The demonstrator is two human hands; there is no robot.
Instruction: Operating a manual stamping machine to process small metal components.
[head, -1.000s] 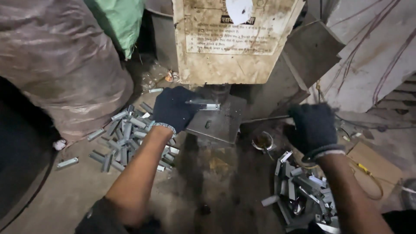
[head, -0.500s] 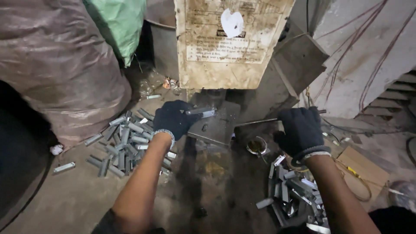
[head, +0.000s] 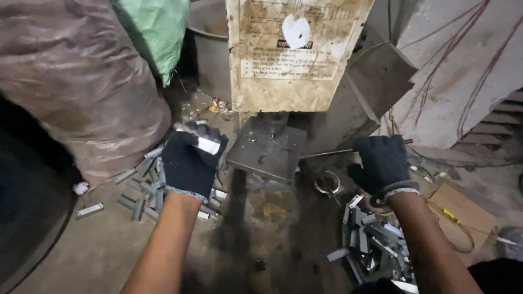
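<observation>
A person in dark knit gloves works at a grimy press, seen from above. The left hand, left of centre in the frame, has its fingers curled shut around a small pale metal piece, which lies across the fingertips with its right end poking out toward the press plate. The piece sits just left of that dark plate, not touching it. The right hand, right of centre, has its fingers closed around a thin metal rod that runs leftward to the base of the press. Below the left hand, a loose pile of grey metal pieces lies on the floor; a second heap of pieces sits at lower right under the right wrist. A stained machine housing fills the upper centre, a bulging brown sack the upper left
</observation>
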